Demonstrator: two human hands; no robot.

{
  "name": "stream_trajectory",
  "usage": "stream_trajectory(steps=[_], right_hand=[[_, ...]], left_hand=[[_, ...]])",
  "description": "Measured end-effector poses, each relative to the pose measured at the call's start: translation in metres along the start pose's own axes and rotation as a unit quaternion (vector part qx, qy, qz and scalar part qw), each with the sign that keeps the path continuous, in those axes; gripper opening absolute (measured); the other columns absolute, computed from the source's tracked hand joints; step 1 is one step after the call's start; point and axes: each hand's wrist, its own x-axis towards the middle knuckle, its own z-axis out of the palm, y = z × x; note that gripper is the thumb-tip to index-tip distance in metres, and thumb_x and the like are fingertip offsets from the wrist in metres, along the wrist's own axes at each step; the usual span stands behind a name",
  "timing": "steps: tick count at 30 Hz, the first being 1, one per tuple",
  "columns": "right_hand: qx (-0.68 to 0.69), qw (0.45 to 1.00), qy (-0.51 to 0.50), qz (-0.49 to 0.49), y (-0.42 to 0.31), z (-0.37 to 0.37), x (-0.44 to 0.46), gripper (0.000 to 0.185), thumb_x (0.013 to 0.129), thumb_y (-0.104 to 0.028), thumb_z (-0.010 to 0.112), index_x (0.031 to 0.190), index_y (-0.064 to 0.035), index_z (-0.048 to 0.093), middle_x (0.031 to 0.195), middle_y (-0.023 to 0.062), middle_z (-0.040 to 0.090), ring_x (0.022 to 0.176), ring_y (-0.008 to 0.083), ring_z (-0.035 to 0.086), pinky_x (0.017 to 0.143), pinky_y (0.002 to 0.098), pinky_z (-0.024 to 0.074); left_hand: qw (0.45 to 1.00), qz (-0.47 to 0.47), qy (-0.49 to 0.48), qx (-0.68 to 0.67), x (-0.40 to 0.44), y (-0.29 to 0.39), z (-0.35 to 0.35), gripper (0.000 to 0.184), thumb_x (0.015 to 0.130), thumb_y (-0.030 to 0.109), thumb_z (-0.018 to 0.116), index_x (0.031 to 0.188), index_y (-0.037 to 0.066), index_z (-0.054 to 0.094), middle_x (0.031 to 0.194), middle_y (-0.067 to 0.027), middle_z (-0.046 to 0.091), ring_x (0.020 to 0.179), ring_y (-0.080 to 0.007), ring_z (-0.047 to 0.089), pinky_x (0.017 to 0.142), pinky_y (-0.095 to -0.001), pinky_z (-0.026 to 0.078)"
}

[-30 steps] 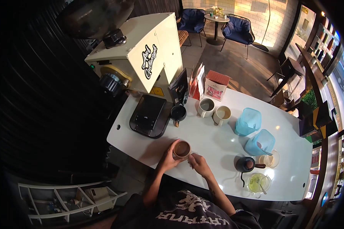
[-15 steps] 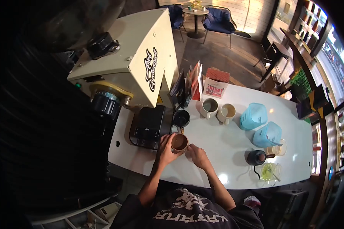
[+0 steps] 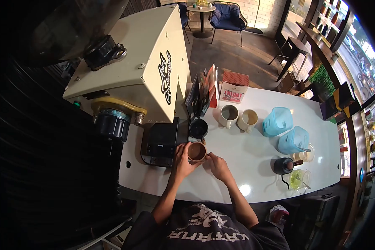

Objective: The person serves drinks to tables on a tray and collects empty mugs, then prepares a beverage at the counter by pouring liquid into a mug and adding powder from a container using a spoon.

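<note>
A brown cup (image 3: 196, 152) with brown contents is held over the near side of the white table (image 3: 250, 166). Wrapped round its left side is my left hand (image 3: 182, 161). At its right side my right hand (image 3: 217, 165) has its fingers closed near the rim; whether they grip a handle is hidden. Just beyond the cup stands a small black cup (image 3: 198, 128). The black scale (image 3: 162, 142) lies left of my left hand. Two pale mugs, one with dark contents (image 3: 228, 116) and one cream (image 3: 248, 120), stand farther back.
A cream grinder (image 3: 133, 62) rises at the left. Bags (image 3: 213, 87) and a red-and-white box (image 3: 234, 86) stand at the back. On the right are blue containers (image 3: 278, 121), a black kettle (image 3: 283, 166) and a glass bowl (image 3: 299, 179) with a spoon.
The view has shifted, so the grinder appears larger and nearer. Both hands, still at the brown cup, are now closer to the small black cup and the scale.
</note>
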Motion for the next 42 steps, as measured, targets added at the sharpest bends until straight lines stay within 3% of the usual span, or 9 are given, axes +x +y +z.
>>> stream_trajectory(steps=[3,6,16,22,25,28,31,34,42], right_hand=[[0.005,1.000,-0.001,-0.013,0.005,0.000,0.005,0.025,0.099,-0.024,0.044,0.096,-0.0024,0.056,0.081,0.0239,0.064,0.079,0.0441,0.062,0.069,0.0492,0.0469],[0.002,1.000,-0.005,0.013,0.005,-0.001,0.009,0.023,0.097,-0.018,0.046,0.097,-0.0003,0.061,0.083,0.0246,0.064,0.084,0.0452,0.060,0.071,0.0465,0.0475],[0.026,1.000,0.003,0.017,0.016,0.000,0.018,0.027,0.098,-0.022,0.046,0.099,0.0003,0.061,0.082,0.0245,0.064,0.082,0.0435,0.062,0.071,0.0444,0.0479],[0.072,0.997,0.031,0.028,0.016,0.003,0.013,0.030,0.099,-0.028,0.051,0.105,0.0007,0.058,0.082,0.0210,0.066,0.076,0.0345,0.066,0.069,0.0403,0.0488],[0.100,0.992,0.033,0.066,0.011,-0.003,0.005,0.031,0.098,-0.029,0.053,0.110,-0.0003,0.053,0.079,0.0205,0.065,0.072,0.0305,0.065,0.066,0.0380,0.0487],[0.077,0.994,0.053,0.059,0.022,-0.011,-0.007,0.035,0.098,-0.033,0.053,0.114,-0.0020,0.046,0.075,0.0217,0.065,0.075,0.0373,0.067,0.066,0.0417,0.0493],[0.105,0.988,0.086,0.074,0.026,-0.026,-0.026,0.033,0.098,-0.030,0.054,0.112,-0.0013,0.049,0.077,0.0209,0.065,0.075,0.0348,0.066,0.067,0.0408,0.0493],[0.122,0.983,0.104,0.087,0.025,-0.043,-0.045,0.030,0.098,-0.028,0.054,0.110,-0.0012,0.050,0.080,0.0205,0.065,0.075,0.0319,0.066,0.066,0.0396,0.0491],[0.137,0.966,0.158,0.152,0.027,-0.076,-0.106,0.028,0.098,-0.026,0.054,0.107,0.0001,0.057,0.079,0.0179,0.065,0.069,0.0263,0.064,0.065,0.0371,0.0489]], left_hand=[[1.000,-0.002,-0.004,0.010,0.003,-0.002,0.002,0.091,0.058,0.031,0.090,0.131,-0.002,0.045,0.119,-0.0215,0.056,0.117,-0.0396,0.048,0.099,-0.0479,0.041],[1.000,0.001,0.007,0.005,0.004,-0.004,0.005,0.091,0.058,0.030,0.090,0.131,-0.002,0.045,0.120,-0.0222,0.056,0.118,-0.0397,0.048,0.099,-0.0477,0.041],[1.000,-0.004,0.004,0.019,0.007,-0.005,0.009,0.093,0.062,0.035,0.087,0.133,-0.006,0.044,0.124,-0.0227,0.055,0.119,-0.0387,0.047,0.100,-0.0467,0.041],[0.999,0.011,0.004,0.036,0.003,0.001,0.007,0.097,0.065,0.034,0.086,0.139,-0.007,0.038,0.127,-0.0238,0.052,0.125,-0.0418,0.043,0.105,-0.0481,0.037],[0.998,0.038,0.031,0.042,0.000,0.009,0.001,0.091,0.070,0.029,0.084,0.140,-0.005,0.037,0.133,-0.0229,0.050,0.127,-0.0409,0.042,0.106,-0.0502,0.035],[0.997,0.058,0.055,0.011,0.000,0.021,-0.009,0.077,0.074,0.023,0.080,0.137,-0.003,0.043,0.132,-0.0223,0.050,0.129,-0.0406,0.040,0.108,-0.0508,0.032],[0.992,0.086,0.088,-0.014,-0.001,0.033,-0.012,0.060,0.079,0.014,0.075,0.131,0.000,0.051,0.126,-0.0197,0.055,0.122,-0.0353,0.050,0.102,-0.0450,0.041],[0.963,0.005,0.044,-0.265,-0.004,0.046,-0.003,0.038,0.088,0.005,0.065,0.125,0.000,0.057,0.106,-0.0121,0.064,0.089,-0.0152,0.065,0.074,-0.0269,0.053],[0.900,-0.020,-0.210,-0.381,-0.007,0.079,0.042,0.033,0.092,0.004,0.060,0.125,0.000,0.057,0.100,-0.0074,0.064,0.084,-0.0125,0.066,0.073,-0.0249,0.055]])
